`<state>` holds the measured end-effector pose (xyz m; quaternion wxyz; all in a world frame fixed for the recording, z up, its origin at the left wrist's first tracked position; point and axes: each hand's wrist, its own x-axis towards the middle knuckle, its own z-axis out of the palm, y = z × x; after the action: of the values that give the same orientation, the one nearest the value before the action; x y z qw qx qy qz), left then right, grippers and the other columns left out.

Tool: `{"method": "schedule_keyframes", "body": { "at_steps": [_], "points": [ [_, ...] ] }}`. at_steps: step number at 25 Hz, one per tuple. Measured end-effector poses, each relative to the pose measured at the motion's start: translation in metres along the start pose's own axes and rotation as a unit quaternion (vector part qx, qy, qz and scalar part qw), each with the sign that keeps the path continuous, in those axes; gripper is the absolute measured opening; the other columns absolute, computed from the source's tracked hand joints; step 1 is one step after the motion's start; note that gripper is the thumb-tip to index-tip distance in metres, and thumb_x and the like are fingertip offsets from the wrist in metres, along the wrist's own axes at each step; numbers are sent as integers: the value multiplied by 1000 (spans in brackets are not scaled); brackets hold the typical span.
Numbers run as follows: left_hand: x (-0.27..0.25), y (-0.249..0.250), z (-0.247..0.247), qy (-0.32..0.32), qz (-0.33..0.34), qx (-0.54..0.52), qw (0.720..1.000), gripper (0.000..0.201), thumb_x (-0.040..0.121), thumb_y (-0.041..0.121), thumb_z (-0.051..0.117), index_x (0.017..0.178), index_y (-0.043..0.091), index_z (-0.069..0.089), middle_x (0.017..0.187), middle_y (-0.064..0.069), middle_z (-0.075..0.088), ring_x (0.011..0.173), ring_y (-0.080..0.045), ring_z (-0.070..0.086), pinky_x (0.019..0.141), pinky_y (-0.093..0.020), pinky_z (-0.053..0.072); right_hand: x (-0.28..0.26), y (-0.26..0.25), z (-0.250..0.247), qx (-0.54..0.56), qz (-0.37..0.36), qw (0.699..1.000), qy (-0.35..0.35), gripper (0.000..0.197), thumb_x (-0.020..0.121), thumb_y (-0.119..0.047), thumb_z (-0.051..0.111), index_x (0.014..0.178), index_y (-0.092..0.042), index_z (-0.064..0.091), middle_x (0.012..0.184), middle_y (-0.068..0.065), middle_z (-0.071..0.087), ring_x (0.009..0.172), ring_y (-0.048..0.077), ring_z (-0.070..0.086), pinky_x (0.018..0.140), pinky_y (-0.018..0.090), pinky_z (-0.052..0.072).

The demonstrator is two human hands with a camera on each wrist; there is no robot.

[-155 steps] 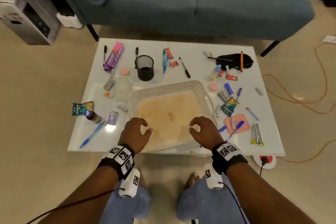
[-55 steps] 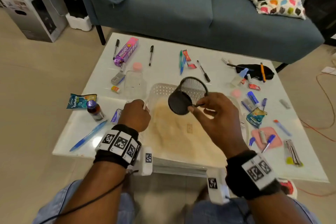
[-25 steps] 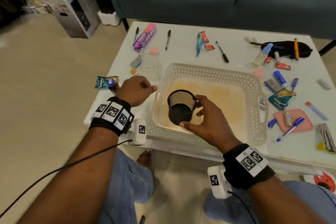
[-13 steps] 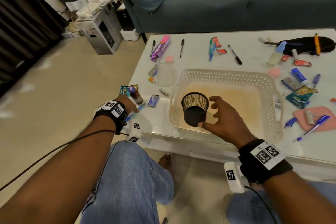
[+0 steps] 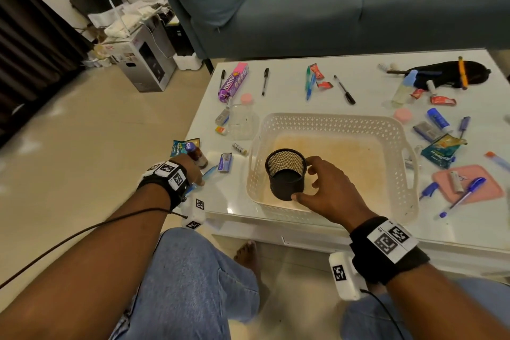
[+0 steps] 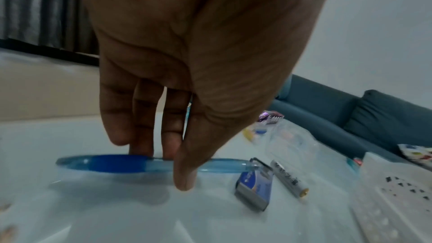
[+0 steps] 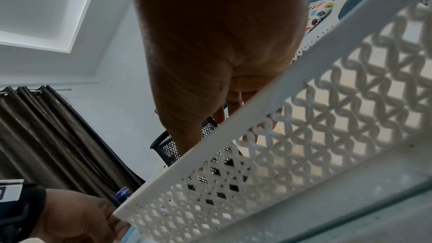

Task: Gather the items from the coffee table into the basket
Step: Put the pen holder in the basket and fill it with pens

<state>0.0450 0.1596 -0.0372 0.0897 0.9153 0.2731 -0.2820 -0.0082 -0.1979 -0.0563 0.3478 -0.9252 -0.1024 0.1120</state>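
The left hand (image 6: 187, 80) has now reached the blue pen (image 6: 112, 163) on the counter (image 6: 117, 210) and pinches it. The right hand (image 5: 331, 190) curls against the mesh cup (image 5: 287, 176), which stands in the basket (image 5: 331, 121); grip unclear.

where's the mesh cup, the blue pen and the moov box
mesh cup (image 5: 285, 188), head view, outer wall
blue pen (image 6: 117, 163), left wrist view, dark blue grip
moov box (image 5: 234, 82), head view, printed face

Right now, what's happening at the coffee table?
A person's right hand curves around a black mesh pen cup that stands upright in the white basket, thumb at its base; whether it grips is unclear. Their left hand pinches a blue pen at the coffee table's near-left corner. Nothing else is in the basket yet.
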Motion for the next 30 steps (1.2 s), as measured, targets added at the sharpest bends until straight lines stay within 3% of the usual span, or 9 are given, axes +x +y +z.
{"method": "schedule_keyframes", "body": {
  "at_steps": [2,6,9,11,14,18,22,25,30],
  "points": [
    [-19,8,-10,11,41,-49,998,42,80,18,84,117,3,71,118,-11,70,111,-31,66,99,-38,53,-1,-1,0,-2,4,1000,-4,81,75,-49,84,143,-30,43,134,-4,60,102,14,64,79,32,53],
    [-59,17,-28,29,165,-174,970,10,85,12,79,92,8,73,91,-10,73,81,-22,64,87,-42,56,-1,-3,-11,13,3,1000,12,76,78,-37,83,143,-29,44,134,-4,59,102,15,65,80,33,53],
    [-84,34,-37,66,292,-225,927,9,86,18,78,91,14,71,86,-1,72,69,-17,64,74,-41,56,2,-5,-23,57,-1,997,46,70,80,-23,79,141,-29,46,132,-5,58,102,14,63,83,36,56],
    [-97,55,-37,93,343,-278,892,12,88,18,76,96,13,70,90,-4,73,76,-23,70,73,-42,59,5,-5,-29,85,-7,994,71,64,82,-18,75,139,-28,48,128,-6,59,101,13,63,83,35,56],
    [-104,87,-26,115,384,-333,853,13,90,15,74,99,7,68,94,-9,72,87,-28,71,81,-45,62,4,-6,-31,114,-27,988,99,53,87,-17,71,135,-27,52,123,-9,59,101,11,64,80,29,54],
    [-100,116,-3,149,420,-354,822,9,89,16,74,97,15,69,90,5,71,86,-14,70,82,-28,57,6,-10,-34,134,-44,980,138,39,94,-30,68,131,-30,54,119,-16,61,98,0,63,74,15,46],
    [-103,130,12,146,449,-365,802,10,89,19,75,98,22,70,87,12,71,88,-9,70,76,-26,58,12,-23,-45,195,-42,962,188,24,99,-41,61,121,-34,58,111,-18,65,97,-6,62,71,10,45],
    [-104,134,16,141,467,-373,789,11,89,18,75,98,20,71,87,10,71,88,-10,70,72,-28,61,19,-32,-54,214,-50,950,221,30,96,-47,64,122,-32,61,109,-15,69,97,-3,66,73,11,52],
    [-101,135,21,119,496,-341,790,9,87,21,76,95,22,72,87,10,72,85,-9,70,70,-33,62,26,-37,-51,255,-62,939,220,33,92,-37,74,121,-28,63,106,-12,73,97,5,71,78,18,58]
  ]
}}
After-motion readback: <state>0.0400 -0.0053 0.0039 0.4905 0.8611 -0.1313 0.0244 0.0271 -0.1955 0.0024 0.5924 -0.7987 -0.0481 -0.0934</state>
